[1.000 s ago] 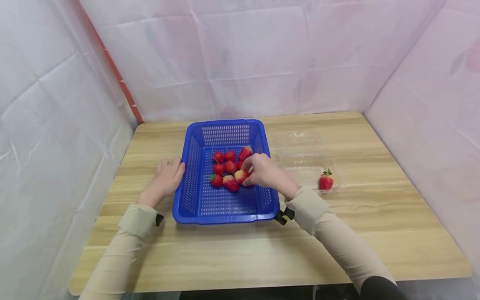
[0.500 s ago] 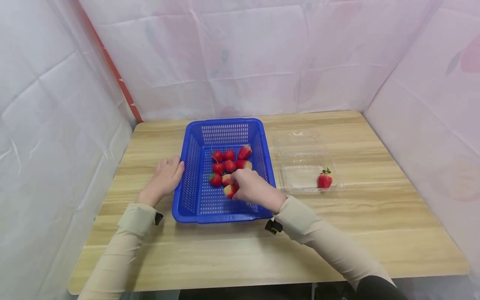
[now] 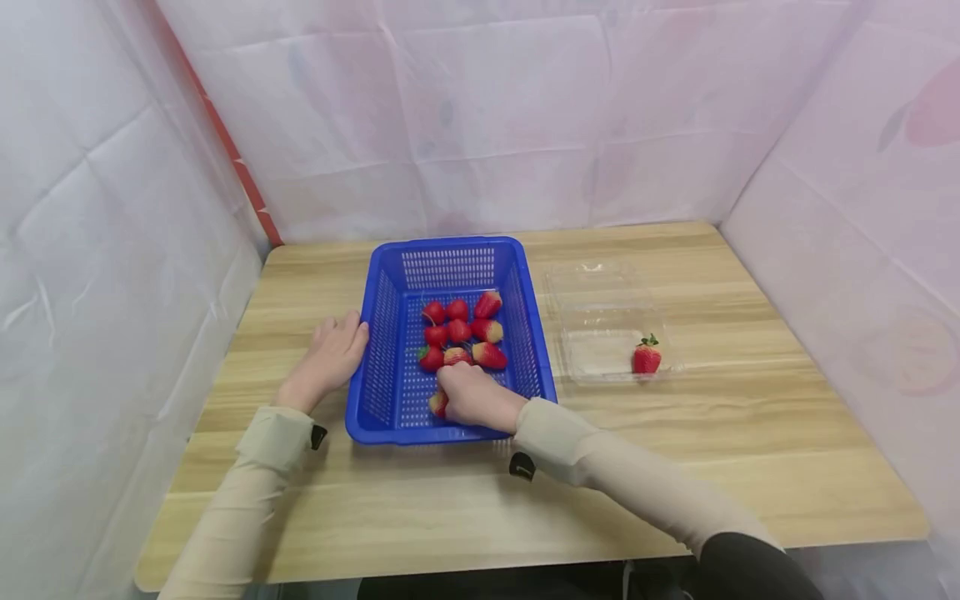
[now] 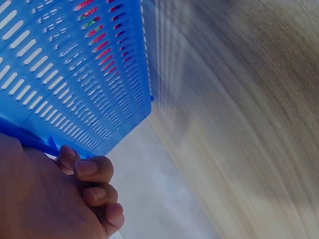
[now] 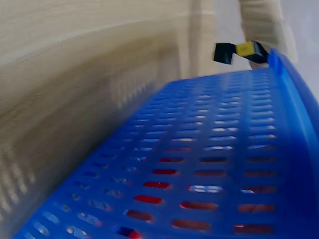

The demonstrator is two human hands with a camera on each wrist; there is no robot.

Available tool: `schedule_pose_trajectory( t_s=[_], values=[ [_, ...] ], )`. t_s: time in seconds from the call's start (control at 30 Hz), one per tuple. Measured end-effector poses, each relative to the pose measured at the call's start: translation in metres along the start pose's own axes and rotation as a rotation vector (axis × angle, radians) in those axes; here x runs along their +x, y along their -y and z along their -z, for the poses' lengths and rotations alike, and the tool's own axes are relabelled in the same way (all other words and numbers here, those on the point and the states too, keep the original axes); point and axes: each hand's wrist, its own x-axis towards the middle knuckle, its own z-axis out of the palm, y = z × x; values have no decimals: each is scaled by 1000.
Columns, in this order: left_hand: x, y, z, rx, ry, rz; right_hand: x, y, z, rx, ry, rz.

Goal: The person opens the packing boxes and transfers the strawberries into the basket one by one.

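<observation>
A blue plastic basket [image 3: 408, 436] stands on the table with several red fruits in it. My left hand [image 3: 328, 358] grips its left rim; in the left wrist view the fingers [image 4: 97, 172] curl at the rim. Inside the front of the basket, my right hand [image 3: 476, 396] pinches a strawberry [image 3: 438, 405], mostly covered by the hand. Behind it lie a pale-topped strawberry [image 3: 490, 356] and small round red fruits [image 3: 459, 332]. The right wrist view shows mainly the slotted basket wall [image 5: 219, 132], which hides most of that hand.
To the right of the basket lies an open clear plastic clamshell box [image 3: 596, 354], with one leafy strawberry [image 3: 647, 358] in its near part. The wooden table [image 3: 750, 417] is bordered by white sheet walls [image 3: 495, 100] behind and at both sides.
My right hand has moved left and toward the basket's front, with a strawberry pinched in it. Fruits it covered now show in a row. The left hand stays at the rim.
</observation>
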Motion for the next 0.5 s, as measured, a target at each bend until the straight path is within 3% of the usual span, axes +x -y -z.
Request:
schedule_pose_trajectory(
  t_s=[0.23, 0.5],
  values=[
    [1, 1, 0, 0, 15, 6, 14, 1, -6, -35, 93, 5],
    [1, 3, 0, -2, 26, 14, 28, 0, -10, -101, 52, 41]
  ],
)
